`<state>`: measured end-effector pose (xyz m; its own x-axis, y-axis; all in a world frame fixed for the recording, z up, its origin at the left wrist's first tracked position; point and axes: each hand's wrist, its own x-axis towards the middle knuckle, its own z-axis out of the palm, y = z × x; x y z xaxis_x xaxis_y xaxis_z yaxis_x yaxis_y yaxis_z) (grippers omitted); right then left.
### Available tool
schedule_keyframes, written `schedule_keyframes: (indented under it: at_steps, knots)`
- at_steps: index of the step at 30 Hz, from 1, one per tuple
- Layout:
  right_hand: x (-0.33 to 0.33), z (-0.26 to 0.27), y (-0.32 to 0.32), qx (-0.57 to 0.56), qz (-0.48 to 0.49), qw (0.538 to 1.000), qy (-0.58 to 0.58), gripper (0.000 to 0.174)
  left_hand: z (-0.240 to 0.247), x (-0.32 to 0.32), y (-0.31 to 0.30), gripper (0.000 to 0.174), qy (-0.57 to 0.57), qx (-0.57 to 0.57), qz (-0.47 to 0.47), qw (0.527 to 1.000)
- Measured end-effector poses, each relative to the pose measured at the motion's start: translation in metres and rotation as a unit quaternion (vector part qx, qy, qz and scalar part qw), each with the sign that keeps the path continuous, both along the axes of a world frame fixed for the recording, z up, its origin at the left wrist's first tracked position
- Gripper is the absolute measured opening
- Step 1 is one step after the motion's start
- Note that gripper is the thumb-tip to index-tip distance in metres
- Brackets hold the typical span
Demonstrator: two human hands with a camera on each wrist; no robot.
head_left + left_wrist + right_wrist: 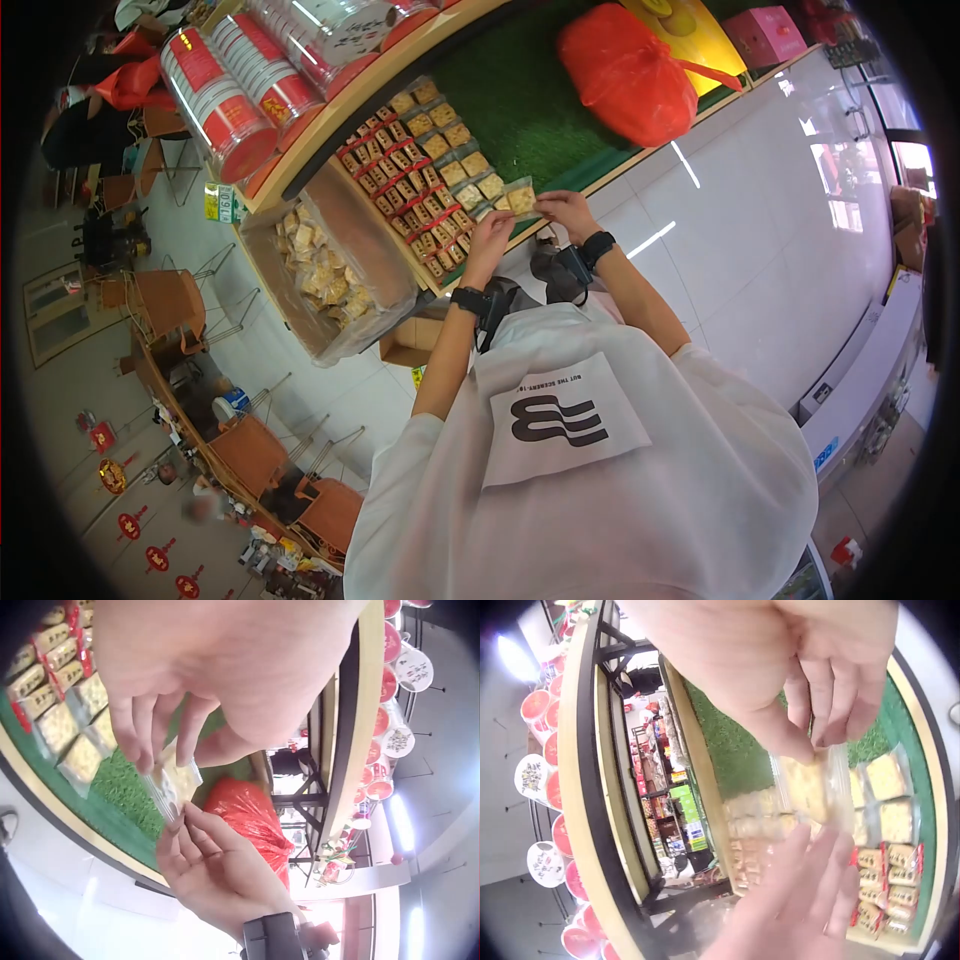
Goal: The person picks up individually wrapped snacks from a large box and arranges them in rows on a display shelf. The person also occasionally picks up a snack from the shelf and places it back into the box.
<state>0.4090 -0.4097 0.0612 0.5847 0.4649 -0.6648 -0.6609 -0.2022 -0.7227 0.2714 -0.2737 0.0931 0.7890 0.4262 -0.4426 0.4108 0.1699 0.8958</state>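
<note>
A square, pale yellow snack in a clear wrapper [521, 197] is held between the two hands over the front edge of the display shelf. My left hand [490, 240] holds its near left end, fingertips and thumb bent around the film in the left wrist view. The right hand [568, 215] pinches the opposite end of the wrapper between thumb and fingers. Close beside the hands, rows of similar wrapped squares [453, 173] lie on green artificial turf [515, 100]. Smaller packets with red trim [405, 190] fill the rows to their left.
Left of the shelf stands a lined box [380, 290] of loose wrapped snacks [318, 270]. A red plastic bag [630, 75] sits farther right on the turf, beside a yellow package [700, 40]. Clear tubs with red labels [220, 100] line the upper ledge.
</note>
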Motion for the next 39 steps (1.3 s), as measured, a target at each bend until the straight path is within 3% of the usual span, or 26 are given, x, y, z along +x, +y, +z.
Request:
schedule_keyframes:
  at_steps: [9, 19, 22, 26, 29, 34, 39]
  knots:
    - [0.04, -0.087, -0.003, -0.131, 0.064, 0.969, -0.2, 0.02, -0.056, 0.037, -0.014, 0.032, 0.09, -0.157, 0.027, 0.983]
    - [0.055, -0.131, 0.008, -0.18, 0.146, 0.937, -0.262, 0.02, -0.107, 0.055, -0.012, 0.033, 0.177, -0.247, 0.044, 0.952]
    - [0.051, -0.134, 0.004, -0.19, 0.184, 0.931, -0.252, 0.023, -0.118, 0.056, -0.013, 0.034, 0.176, -0.283, 0.066, 0.94]
    - [0.052, -0.127, 0.0, -0.141, 0.189, 0.965, -0.112, 0.026, -0.127, 0.055, -0.007, 0.037, 0.168, -0.301, 0.077, 0.936]
    - [0.057, -0.116, -0.002, -0.134, 0.216, 0.964, -0.08, 0.029, -0.121, 0.052, -0.004, 0.039, 0.163, -0.299, 0.079, 0.937]
    - [0.052, -0.102, -0.014, -0.078, 0.095, 0.992, -0.022, 0.029, -0.107, 0.042, 0.004, 0.044, 0.137, -0.302, 0.099, 0.938]
    - [0.065, -0.077, -0.057, -0.063, 0.072, 0.995, 0.029, 0.028, -0.065, 0.008, 0.025, 0.041, 0.08, -0.265, 0.083, 0.957]
